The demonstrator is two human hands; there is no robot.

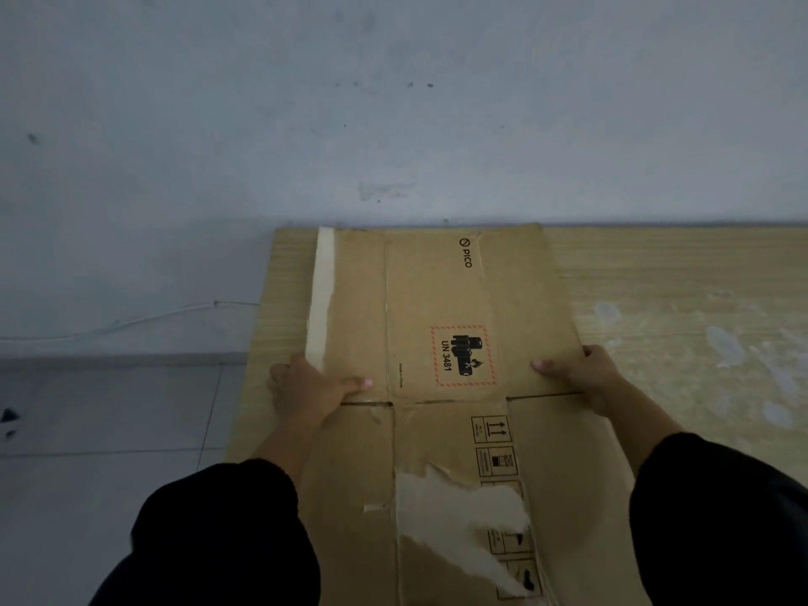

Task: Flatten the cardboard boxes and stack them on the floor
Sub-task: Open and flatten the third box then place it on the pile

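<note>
A flattened cardboard box lies lengthwise on a wood-grain tabletop, its far end against a grey wall. My left grip clasps the box's left edge beside a pale strip, thumb pressed on top. My right grip holds the right edge the same way, thumb on the cardboard. Between the two sits a red-bordered UN 3481 label, with a PICO logo nearer the wall. A torn pale patch scars the near panel. Pale floor tiles show at left.
</note>
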